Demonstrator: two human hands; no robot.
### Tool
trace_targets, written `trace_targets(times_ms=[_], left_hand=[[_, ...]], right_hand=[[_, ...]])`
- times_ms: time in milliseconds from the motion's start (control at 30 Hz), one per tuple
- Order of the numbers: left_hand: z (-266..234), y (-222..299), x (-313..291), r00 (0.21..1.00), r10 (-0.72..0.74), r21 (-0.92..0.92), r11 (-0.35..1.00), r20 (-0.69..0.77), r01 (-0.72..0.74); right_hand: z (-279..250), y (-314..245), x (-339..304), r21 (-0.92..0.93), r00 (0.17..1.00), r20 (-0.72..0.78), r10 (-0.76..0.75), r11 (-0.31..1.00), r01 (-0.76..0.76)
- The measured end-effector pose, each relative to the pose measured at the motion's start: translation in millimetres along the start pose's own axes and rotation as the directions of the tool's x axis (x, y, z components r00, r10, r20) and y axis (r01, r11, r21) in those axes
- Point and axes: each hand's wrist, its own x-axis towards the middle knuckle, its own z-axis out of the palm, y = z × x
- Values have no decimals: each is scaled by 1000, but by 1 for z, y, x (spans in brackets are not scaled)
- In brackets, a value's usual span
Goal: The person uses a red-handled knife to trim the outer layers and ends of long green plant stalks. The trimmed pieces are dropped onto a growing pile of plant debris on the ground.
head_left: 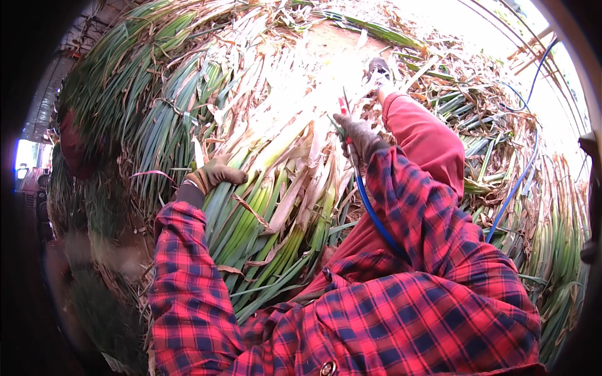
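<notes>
Stalks, green and leek-like [266,203], lie between plaid sleeves [188,269], the gloved left hand [219,175] against them, its grip's tightness unclear, while the gloved right hand [360,133] grips a red tool [342,105] near a blue hose [371,210], leafy bundles [179,122] heaped around.

Leaves [266,207] are green, sleeves [191,282] red-and-navy plaid.

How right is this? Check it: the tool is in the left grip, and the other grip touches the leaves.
Wrong side: the head view shows the tool in the right grip. The other, the left grip, does touch the leaves.
</notes>
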Motion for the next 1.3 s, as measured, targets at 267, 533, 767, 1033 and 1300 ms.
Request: trace_targets(times_ms=[267,533,767,1033,1300], left_hand=[[33,45,-16,973,-165,287,936,-159,206],[77,91,-41,912,-197,554,741,-360,379],[26,46,-31,974,11,395,915,-225,81],[-13,1,-16,998,58,-243,968,-29,-64],[-11,-4,-22,995,42,-300,952,-87,-67]], right_hand=[[35,40,-185,-193,923,349,159,977,-96],[38,55,-197,-184,939,313,144,979,-89],[36,31,-172,-132,937,335,95,990,-53],[72,35,-193,-267,775,591,224,961,-73],[76,34,-154,-191,837,483,256,964,-184]])
